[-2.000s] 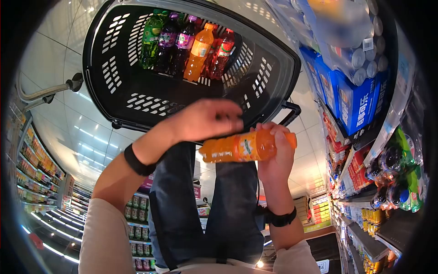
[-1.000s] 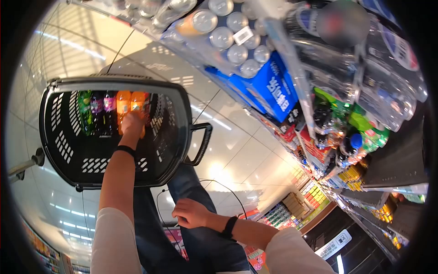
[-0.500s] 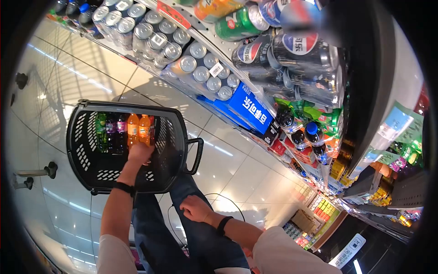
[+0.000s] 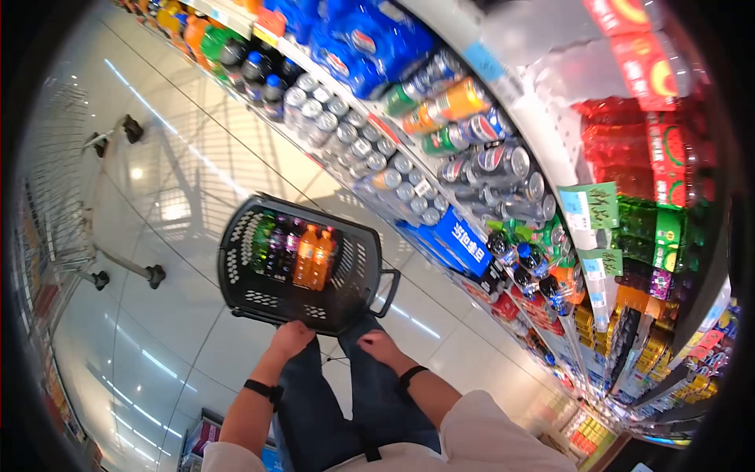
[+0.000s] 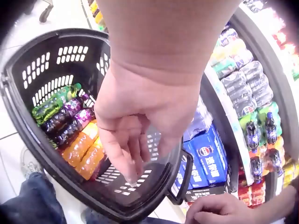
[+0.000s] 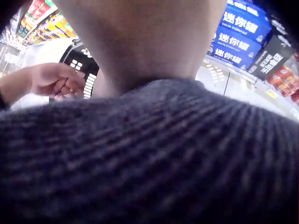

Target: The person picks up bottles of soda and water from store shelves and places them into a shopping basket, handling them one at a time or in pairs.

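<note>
A black shopping basket (image 4: 236,285) sits on the floor in front of the person's legs. Side by side in it lie a green bottle (image 4: 266,240), two dark bottles with purple labels (image 4: 280,250) and two orange soda bottles (image 4: 322,263). The left hand (image 4: 292,337) hangs by the basket's near rim, fingers loosely curled around nothing; the left wrist view shows this hand (image 5: 145,112) in front of the basket's interior. Over the thigh, to the right, the right hand (image 4: 379,344) hangs loosely curled and holds nothing. In the right wrist view dark ribbed fabric (image 6: 154,154) hides its fingers.
Drink shelves run along the right side, with silver can packs (image 4: 409,185), a blue carton (image 4: 456,240) and red-labelled bottles (image 4: 629,149). At left stands a wire cart (image 4: 67,173) with wheels on the tiled floor (image 4: 181,299). The basket's handle (image 4: 389,293) sticks out to its right.
The orange bottle passed from the right hand into the basket beside the other orange one by the left hand. The left hand has since let go and drawn back; the view has swung toward the shelves.
</note>
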